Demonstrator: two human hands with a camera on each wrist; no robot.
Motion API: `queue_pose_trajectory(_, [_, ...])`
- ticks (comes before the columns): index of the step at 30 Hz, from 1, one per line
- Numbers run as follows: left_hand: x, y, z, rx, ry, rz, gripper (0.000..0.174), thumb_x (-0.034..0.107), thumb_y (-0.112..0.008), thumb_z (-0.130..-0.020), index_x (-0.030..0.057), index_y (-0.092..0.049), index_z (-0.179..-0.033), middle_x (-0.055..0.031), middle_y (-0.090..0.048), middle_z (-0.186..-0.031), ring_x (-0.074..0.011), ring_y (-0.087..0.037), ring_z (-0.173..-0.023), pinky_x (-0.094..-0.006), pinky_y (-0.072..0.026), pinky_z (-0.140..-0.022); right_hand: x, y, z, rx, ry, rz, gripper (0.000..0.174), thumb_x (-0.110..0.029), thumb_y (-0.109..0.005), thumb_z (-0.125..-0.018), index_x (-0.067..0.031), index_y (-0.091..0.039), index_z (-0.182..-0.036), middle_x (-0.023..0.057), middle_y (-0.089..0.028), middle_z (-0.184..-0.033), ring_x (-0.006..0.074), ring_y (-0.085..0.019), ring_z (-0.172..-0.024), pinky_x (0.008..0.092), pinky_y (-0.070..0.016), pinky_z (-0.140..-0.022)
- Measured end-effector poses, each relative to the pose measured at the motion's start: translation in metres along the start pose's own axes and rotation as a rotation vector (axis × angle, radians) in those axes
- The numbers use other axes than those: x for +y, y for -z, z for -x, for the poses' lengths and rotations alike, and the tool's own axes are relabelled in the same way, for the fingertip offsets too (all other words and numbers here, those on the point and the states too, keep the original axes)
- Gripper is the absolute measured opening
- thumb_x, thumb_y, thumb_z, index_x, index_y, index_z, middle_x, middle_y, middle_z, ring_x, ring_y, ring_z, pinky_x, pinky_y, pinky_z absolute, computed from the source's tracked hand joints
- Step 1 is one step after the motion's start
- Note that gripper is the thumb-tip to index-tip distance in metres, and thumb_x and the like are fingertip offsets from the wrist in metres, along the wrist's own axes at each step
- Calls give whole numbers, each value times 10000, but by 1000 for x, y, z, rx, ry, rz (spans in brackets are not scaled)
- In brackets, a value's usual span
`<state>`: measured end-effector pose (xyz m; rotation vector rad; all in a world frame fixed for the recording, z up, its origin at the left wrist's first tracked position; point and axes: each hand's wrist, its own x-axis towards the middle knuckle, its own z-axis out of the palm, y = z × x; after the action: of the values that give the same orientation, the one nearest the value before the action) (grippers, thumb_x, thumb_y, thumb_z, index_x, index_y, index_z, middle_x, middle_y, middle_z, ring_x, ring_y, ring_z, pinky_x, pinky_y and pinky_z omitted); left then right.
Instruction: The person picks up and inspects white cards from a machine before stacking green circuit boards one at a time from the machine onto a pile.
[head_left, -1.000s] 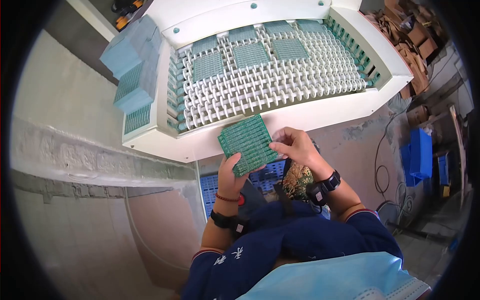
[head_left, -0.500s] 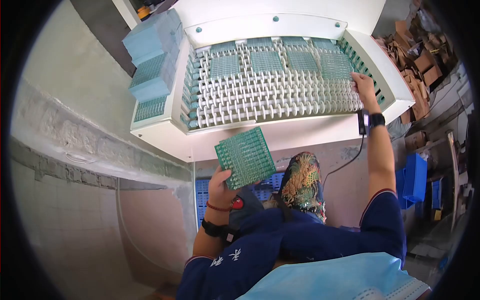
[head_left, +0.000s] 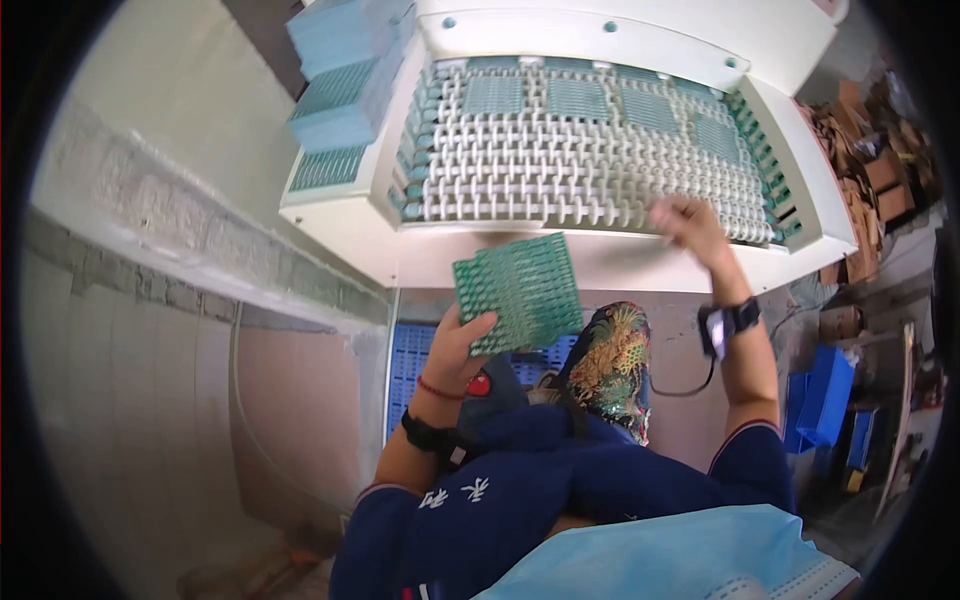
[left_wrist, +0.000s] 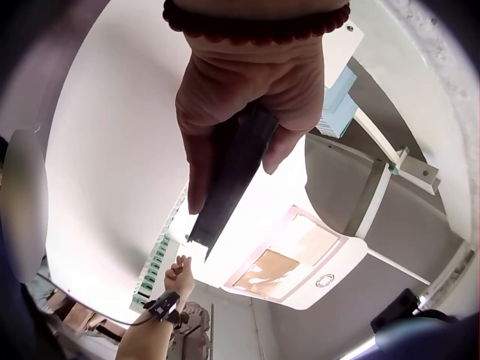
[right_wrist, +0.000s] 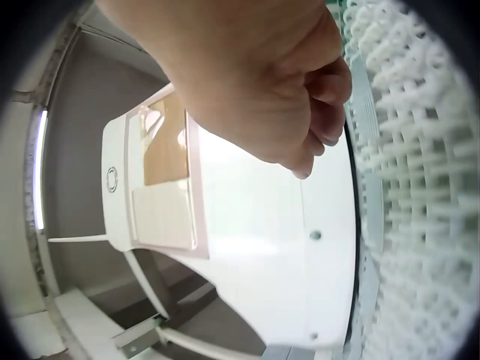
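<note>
My left hand (head_left: 456, 348) grips a stack of green circuit boards (head_left: 522, 295) by its lower left corner, in front of the white machine. In the left wrist view the stack (left_wrist: 235, 174) is edge-on between thumb and fingers. Blurred in the head view, my right hand (head_left: 692, 230) is over the front part of the white roller conveyor (head_left: 520, 185) and holds nothing. Its fingers are loosely curled in the right wrist view, where the hand (right_wrist: 262, 90) is beside the rollers (right_wrist: 420, 187). A row of boards (head_left: 648, 110) lies farther back on the rollers.
Blue-grey stacks (head_left: 340, 105) stand on the machine's left ledge, beside a ridged green piece (head_left: 328, 169). The machine's white front edge (head_left: 610, 262) is between the rollers and my body. Blue bins (head_left: 826, 395) and torn cardboard (head_left: 885, 172) are at the right.
My right hand went from the stack to a board at the rollers' right side, let go, and moved back left and nearer. That board now lies farther back. My left hand still grips the stack.
</note>
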<state>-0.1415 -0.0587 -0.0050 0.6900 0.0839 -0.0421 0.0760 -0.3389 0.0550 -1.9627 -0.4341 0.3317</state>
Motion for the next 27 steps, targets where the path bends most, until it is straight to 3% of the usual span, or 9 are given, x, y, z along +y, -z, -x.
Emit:
queue_pose_trajectory(2, [-1,-1,-8,-24,-5,-2,394,75,-540,-838,-59,-422,-1190,-191,-546,-1106,-309,-597,-937,-456,-535,-747,-4,-50,21,-342,-73,-159,349,-271,-678,-793,6,-616,-997,27,-620,-715,56,-552,-537,175,-437,-437])
queue_pose_trajectory(5, [-2,3,-10,-25,-17,-4,395,80,-534,-849,-47,-409,-1202,-195,-539,-1118,-313,-596,-949,-469,-539,-734,-14,-97,33,-505,-158,-288,223,-215,-653,-819,1,-627,-871,16,-593,-622,66,-560,-508,178,-440,-438])
queue_pose_trajectory(9, [3,13,-1,17,-53,-16,414,143,-514,-875,-35,-383,-1225,-202,-524,-1148,-336,-588,-969,-494,-533,-736,-23,-116,18,-455,-133,-302,197,-193,-637,-830,1,-617,-807,19,-574,-592,76,-554,-480,188,-451,-429])
queue_pose_trajectory(13, [5,23,12,75,-50,164,383,141,-483,-890,-41,-394,-1216,-199,-525,-1141,-338,-574,-985,-515,-522,-750,-30,-133,-18,-362,-121,-426,212,-200,-643,-826,-7,-587,-759,16,-564,-604,74,-536,-457,184,-436,-403])
queue_pose_trajectory(18, [-1,34,19,43,3,159,467,259,-459,-901,-45,-374,-1246,-210,-507,-1185,-347,-549,-1039,-515,-483,-829,-38,-149,-51,-185,-142,-378,207,-187,-621,-839,13,-599,-791,31,-558,-607,89,-537,-461,196,-452,-403])
queue_pose_trajectory(22, [-15,46,21,87,-24,155,454,242,-465,-897,-52,-385,-1234,-206,-502,-1194,-327,-542,-1054,-469,-473,-861,-47,-125,-51,-73,-121,-404,223,-177,-619,-837,46,-614,-823,53,-572,-626,105,-542,-468,213,-452,-397])
queue_pose_trajectory(27, [-15,47,17,50,6,192,441,222,-456,-896,-54,-381,-1233,-206,-506,-1183,-329,-542,-1051,-468,-475,-856,-14,-71,-54,43,-143,-276,216,-164,-601,-835,49,-632,-825,48,-560,-596,99,-510,-441,216,-402,-368])
